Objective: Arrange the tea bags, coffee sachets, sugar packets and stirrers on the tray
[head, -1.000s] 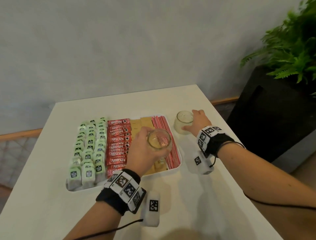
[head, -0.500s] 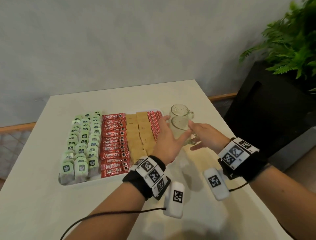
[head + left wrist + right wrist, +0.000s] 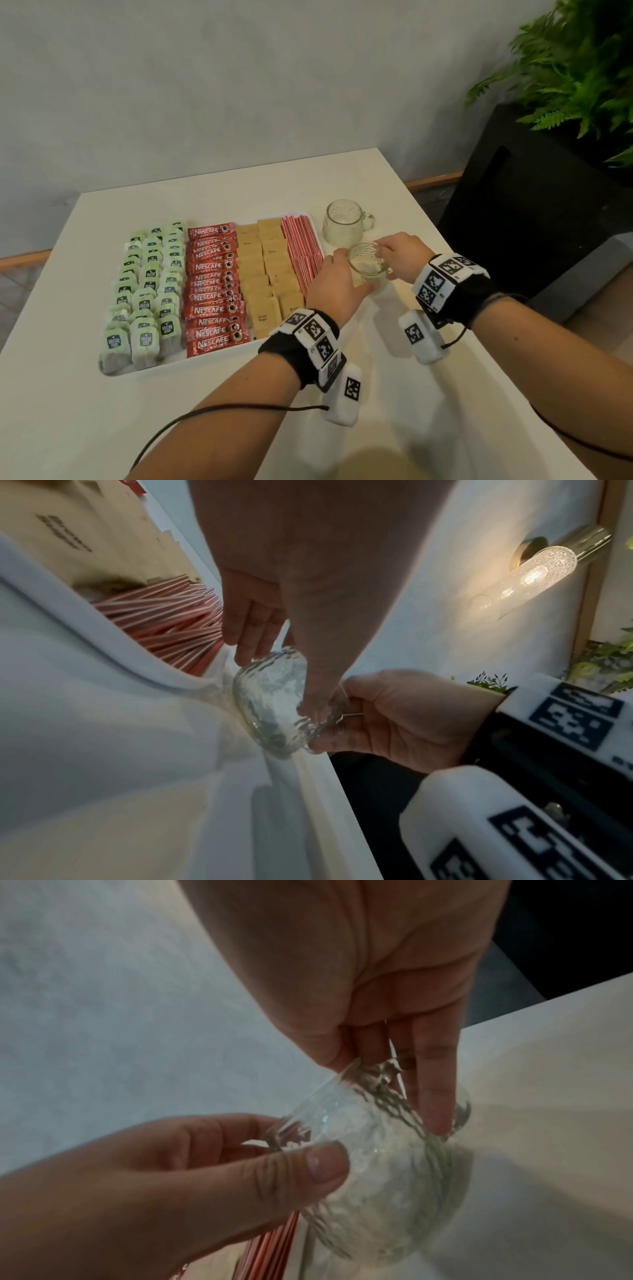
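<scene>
The near mug (image 3: 368,265) is clear glass with a rippled, textured wall, and the far mug (image 3: 343,224) is dimpled glass too. The worktop (image 3: 239,411) looks smooth, matt white (a faint sheen only). Coffee sachets (image 3: 214,284) are glossy red foil; sugar packets (image 3: 267,274) matt brown paper. The tray (image 3: 144,370) is white and smooth.

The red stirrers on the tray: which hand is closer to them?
Left. The left hand lies right at the edge of the red stirrers, gripping the near glass mug. The right hand holds the mug's far side, away from the tray.
</scene>
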